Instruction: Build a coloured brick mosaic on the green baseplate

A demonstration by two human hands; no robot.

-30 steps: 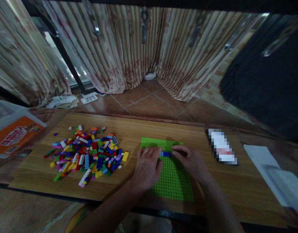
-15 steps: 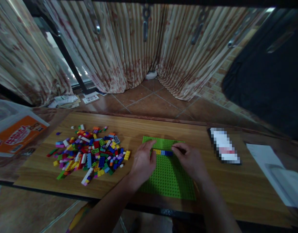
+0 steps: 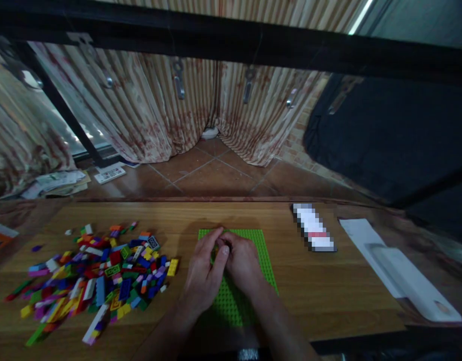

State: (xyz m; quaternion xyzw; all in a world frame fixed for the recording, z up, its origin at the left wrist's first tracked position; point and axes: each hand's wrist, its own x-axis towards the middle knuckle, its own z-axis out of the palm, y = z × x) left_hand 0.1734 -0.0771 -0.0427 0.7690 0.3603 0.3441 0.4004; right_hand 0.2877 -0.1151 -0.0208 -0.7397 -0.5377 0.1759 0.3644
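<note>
A green studded baseplate (image 3: 231, 308) lies on the wooden tabletop in front of me. Over its far part my left hand (image 3: 201, 273) and my right hand (image 3: 243, 260) meet, fingertips close together. The left fingers curl with the thumb bent in toward the right hand. My right hand is closed, its fingers folded inward. Whatever sits between the fingertips is hidden by them. The row of yellow and blue bricks on the plate is covered by my hands.
Loose coloured toy bricks (image 3: 125, 290) are heaped at the left of the wooden table (image 3: 309, 296). A blurred-out phone-like object (image 3: 315, 228) rests to the right of the plate, with white sheets (image 3: 361, 235) beyond. A dark metal bar (image 3: 201, 37) crosses above.
My hands have come together over the plate, the right one moving in to the left and covering the brick row. The view has turned right, so the table's contents appear further left.
</note>
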